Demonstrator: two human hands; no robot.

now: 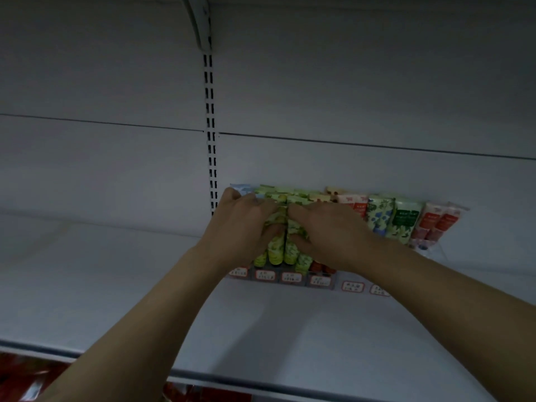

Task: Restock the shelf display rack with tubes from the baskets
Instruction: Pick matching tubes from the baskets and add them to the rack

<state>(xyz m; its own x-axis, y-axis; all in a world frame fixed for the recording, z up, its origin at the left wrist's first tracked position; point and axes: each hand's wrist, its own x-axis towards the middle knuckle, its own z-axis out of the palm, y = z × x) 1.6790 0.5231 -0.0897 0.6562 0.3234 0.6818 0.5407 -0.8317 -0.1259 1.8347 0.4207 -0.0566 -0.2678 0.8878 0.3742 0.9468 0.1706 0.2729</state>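
A display rack (291,278) with red-and-white price labels stands at the back of a white shelf (261,329), filled with rows of upright tubes. My left hand (243,224) grips a yellow-green tube (275,248) in the left half of the rack, thumb under it. My right hand (327,230) grips the neighbouring green tube (291,245), its fingers curled over the tube tops. To the right stand a blue-flowered tube (377,216), a dark green tube (404,221) and red-and-white tubes (435,224). No baskets are in view.
The shelf's front rail (261,381) runs across the bottom. A slotted upright (210,126) rises on the white back panel, with a bracket above. Red packaging (26,378) shows on the level below at the lower left.
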